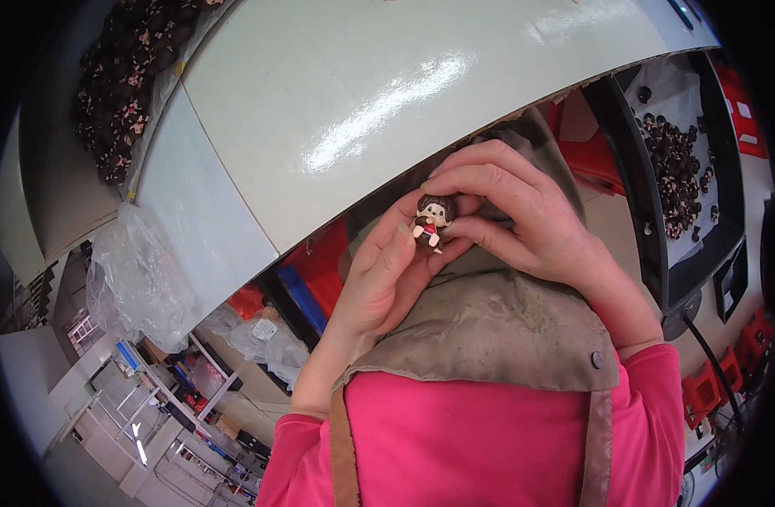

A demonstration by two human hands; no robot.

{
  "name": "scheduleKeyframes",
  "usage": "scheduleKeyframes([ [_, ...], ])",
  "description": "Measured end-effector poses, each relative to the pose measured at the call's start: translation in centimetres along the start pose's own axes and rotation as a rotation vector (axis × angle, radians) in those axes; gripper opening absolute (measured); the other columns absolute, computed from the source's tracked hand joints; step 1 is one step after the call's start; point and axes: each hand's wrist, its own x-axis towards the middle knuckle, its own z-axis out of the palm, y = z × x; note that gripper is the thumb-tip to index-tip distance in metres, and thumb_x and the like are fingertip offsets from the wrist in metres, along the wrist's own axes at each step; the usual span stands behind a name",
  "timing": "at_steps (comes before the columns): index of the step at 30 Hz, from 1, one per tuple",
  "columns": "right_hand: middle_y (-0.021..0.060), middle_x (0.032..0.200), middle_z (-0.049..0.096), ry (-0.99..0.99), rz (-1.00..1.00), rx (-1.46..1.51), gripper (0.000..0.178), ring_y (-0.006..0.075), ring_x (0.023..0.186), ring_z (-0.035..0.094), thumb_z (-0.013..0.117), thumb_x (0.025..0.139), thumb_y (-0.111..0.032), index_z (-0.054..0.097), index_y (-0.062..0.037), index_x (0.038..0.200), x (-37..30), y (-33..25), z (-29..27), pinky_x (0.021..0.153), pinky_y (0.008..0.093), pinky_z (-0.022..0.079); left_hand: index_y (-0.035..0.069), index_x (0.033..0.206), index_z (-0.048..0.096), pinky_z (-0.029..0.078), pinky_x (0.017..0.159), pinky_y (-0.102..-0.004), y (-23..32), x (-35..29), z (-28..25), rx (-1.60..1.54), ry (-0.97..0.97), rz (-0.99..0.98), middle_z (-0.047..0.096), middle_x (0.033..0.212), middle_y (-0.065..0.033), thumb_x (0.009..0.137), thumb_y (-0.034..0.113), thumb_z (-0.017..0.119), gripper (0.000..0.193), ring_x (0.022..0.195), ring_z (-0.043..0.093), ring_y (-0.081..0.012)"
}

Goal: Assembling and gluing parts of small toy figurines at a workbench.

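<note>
A small toy figurine with dark brown hair, a pale face and a bit of red on its body is held between both hands, just past the table's near edge and above my apron. My left hand grips it from the left and below, thumb along its side. From the right, the fingers and thumb of my right hand close round its head and side. The figurine's face is turned up toward me. Its back is hidden by my fingers.
A white glossy table lies ahead. Many similar figurines are heaped at the far left. A black tray at the right holds more. Clear plastic bags hang at the left edge. Red stools stand lower right.
</note>
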Motion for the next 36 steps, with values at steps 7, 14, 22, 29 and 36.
scheduleKeyframes([
  [7,0.0116,0.11,0.058,-0.025,-0.01,0.005,0.034,0.0215,0.093,0.059,0.062,0.078,0.004,0.061,-0.0021,0.111,0.0,0.2,-0.6,0.074,0.0277,0.051,0.002,0.138,0.03,0.035,0.106,-0.0385,-0.2,0.0,0.1,-0.023,0.031,0.003,0.045,0.131,-0.0092,0.095,0.039,0.05,0.06,0.124,0.043,-0.0198],
  [14,0.0121,0.109,0.059,-0.053,0.086,0.075,0.033,0.0223,0.094,0.06,0.061,0.078,0.004,0.061,-0.0019,0.111,0.2,-0.5,-0.8,0.076,0.0289,0.051,0.003,0.137,0.032,0.036,0.106,-0.039,-0.2,0.0,-0.2,-0.029,0.033,0.004,0.045,0.131,-0.0092,0.094,0.038,0.051,0.059,0.124,0.044,-0.0197],
  [22,0.0122,0.11,0.059,-0.028,-0.006,-0.006,0.032,0.0237,0.096,0.061,0.061,0.078,0.004,0.062,-0.0022,0.11,0.1,-0.1,-0.6,0.077,0.0302,0.051,0.003,0.134,0.036,0.038,0.104,-0.0367,0.1,0.0,0.9,0.003,0.161,-0.018,0.05,0.127,-0.0098,0.098,0.032,0.044,0.047,0.119,0.049,-0.0193],
  [29,0.0108,0.103,0.06,-0.015,-0.011,-0.081,0.023,0.0249,0.092,0.06,0.059,0.081,0.0,0.063,-0.0035,0.103,-0.4,-0.4,0.4,0.075,0.0319,0.05,0.005,0.13,0.04,0.046,0.094,-0.033,0.0,-0.2,0.5,-0.108,0.097,-0.146,0.053,0.121,-0.0089,0.101,0.027,0.039,0.037,0.112,0.053,-0.0173],
  [36,0.013,0.104,0.057,0.149,0.166,0.007,0.02,0.0221,0.093,0.058,0.054,0.085,0.001,0.059,0.0001,0.105,-2.0,-0.6,0.2,0.076,0.0286,0.048,0.0,0.127,0.043,0.045,0.096,-0.0343,-0.2,0.4,0.1,-0.074,0.049,-0.252,0.05,0.126,-0.012,0.101,0.025,0.038,0.036,0.117,0.051,-0.0204],
])
